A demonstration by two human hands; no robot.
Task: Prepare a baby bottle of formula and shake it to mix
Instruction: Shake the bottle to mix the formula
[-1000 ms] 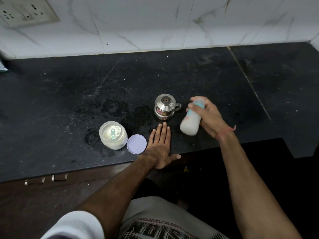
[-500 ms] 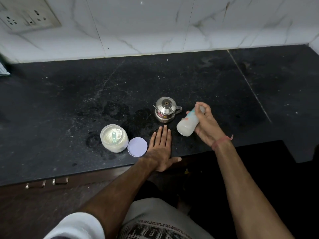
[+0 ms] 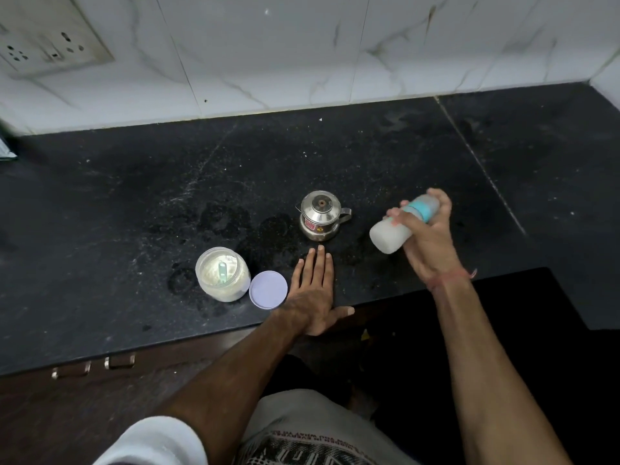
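Evidently the preparing is behind and the mixing is in hand: the baby bottle point(image 3: 399, 226) is filled with a milky white liquid and capped, its teal collar and clear cover at the far end, so by my judgement water and powder are both in and only the shaking, and perhaps tidying up, is left. The right hand point(image 3: 424, 241) is wrapped around the bottle's upper half, fingers curled over the collar and the thumb side hidden behind it, holding the bottle in the air above the black stone counter point(image 3: 134, 196), tilted so the base points down and toward the person and the cap points away and up. The bottle touches nothing but that hand; it hangs just right of the small steel pot point(image 3: 320, 214), which stands upright with its lid on. The right forearm runs up from the lower right, a red thread around the wrist. The left hand point(image 3: 313, 293) lies flat on the counter near its front edge, fingers straight and together, thumb spread along the edge, gripping nothing. Just left of it lie the pale round lid point(image 3: 268, 289) and the open formula jar point(image 3: 222, 273), touching or nearly so, with a green scoop point(image 3: 222, 271) lying in the powder. The jar has not yet been closed.
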